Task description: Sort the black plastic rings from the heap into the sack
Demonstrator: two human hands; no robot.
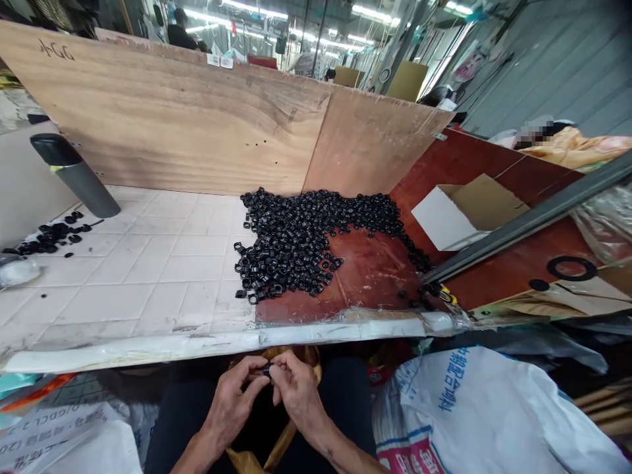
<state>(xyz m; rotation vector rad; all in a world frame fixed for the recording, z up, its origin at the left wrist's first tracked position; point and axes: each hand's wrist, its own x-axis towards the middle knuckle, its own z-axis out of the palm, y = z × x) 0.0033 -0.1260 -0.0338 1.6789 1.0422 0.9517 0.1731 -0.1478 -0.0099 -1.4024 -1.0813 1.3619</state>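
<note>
Loose black pieces (54, 237) lie beside a grey bottle (89, 184) on the white tabletop (172, 268). The left hand (230, 398) and the right hand (299, 392) together pinch one small black part (267, 370) between their fingertips, nearer than the tabletop. Beyond them spreads a heap of black rings (291, 240); farther right are an open carton (447, 220) and a white sack (494, 408).

A small black piece (267, 370), partly covered, was pinched between the left hand (234, 393) and right hand (298, 390).
</note>
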